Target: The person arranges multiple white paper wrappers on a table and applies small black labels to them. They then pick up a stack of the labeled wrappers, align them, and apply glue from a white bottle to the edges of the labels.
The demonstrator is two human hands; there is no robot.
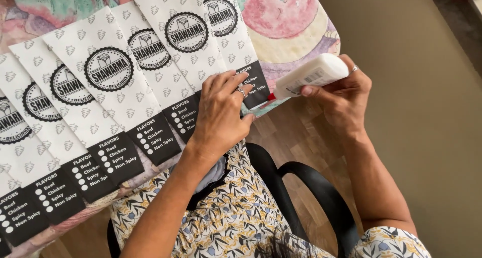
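A table [296, 32] covered with a colourful painted cloth carries a row of white paper sleeves [108, 94], overlapping like fanned cards. Each has a round black emblem and a black band at its near end, along the table's edge.

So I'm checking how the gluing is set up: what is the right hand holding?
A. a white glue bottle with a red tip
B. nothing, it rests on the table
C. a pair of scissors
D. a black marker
A: the right hand grips a white glue bottle whose red tip points at the edge of the last printed paper sheet, while the left hand presses flat on the sheets.
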